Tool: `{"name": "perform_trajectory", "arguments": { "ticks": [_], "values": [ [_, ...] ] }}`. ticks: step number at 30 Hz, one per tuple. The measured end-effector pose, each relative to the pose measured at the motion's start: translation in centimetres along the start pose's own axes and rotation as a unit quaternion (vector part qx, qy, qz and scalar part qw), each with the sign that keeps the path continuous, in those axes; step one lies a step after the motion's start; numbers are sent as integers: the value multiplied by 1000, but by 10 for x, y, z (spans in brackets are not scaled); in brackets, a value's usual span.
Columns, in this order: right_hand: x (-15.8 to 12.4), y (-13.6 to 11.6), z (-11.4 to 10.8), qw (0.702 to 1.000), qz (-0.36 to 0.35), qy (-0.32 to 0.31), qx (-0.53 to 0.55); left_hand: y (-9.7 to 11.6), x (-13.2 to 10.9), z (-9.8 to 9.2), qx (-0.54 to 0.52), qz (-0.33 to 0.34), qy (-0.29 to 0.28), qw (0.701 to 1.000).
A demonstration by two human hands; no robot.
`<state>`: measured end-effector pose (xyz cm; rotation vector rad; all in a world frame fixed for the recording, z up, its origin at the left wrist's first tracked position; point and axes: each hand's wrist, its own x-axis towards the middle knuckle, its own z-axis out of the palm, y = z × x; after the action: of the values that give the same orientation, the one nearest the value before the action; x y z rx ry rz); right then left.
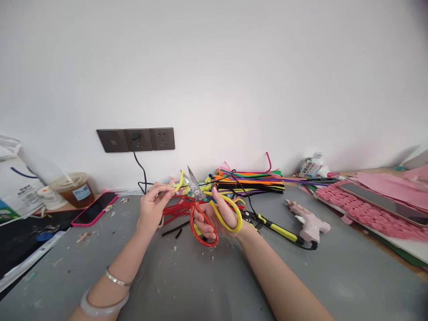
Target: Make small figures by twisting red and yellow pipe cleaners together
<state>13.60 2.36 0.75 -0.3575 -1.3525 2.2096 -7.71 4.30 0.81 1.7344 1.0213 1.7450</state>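
Observation:
My left hand (154, 203) pinches a short yellow pipe cleaner (180, 182) between thumb and fingertips. Its free end points up, close by the blades. In my right hand (230, 213) is a pair of scissors (196, 192) with one red loop and one yellow loop. The blades stand apart and point up and to the left, beside the pipe cleaner. Behind and below my hands lie red pipe cleaners (177, 208). Short black pieces (179, 233) rest on the grey tabletop (187, 281).
A bundle of coloured pipe cleaners (250, 180) lies by the wall. Black-and-yellow pliers (281, 232) and a pink glue gun (312, 226) are to the right, near a pink knitted-looking piece (354, 209). On the left are a phone (95, 209) and a drink cup (75, 191).

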Motion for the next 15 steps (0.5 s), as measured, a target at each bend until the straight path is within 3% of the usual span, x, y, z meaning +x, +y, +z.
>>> {"name": "perform_trajectory", "arguments": {
  "ticks": [10, 15],
  "values": [
    [-3, -3, -4, 999, 15, -32, 2, -3, -3, 0, -45, -49, 3, 998],
    [-3, -3, -3, 1000, 11, -18, -14, -2, -2, 1, -38, -43, -38, 998]
  ]
}}
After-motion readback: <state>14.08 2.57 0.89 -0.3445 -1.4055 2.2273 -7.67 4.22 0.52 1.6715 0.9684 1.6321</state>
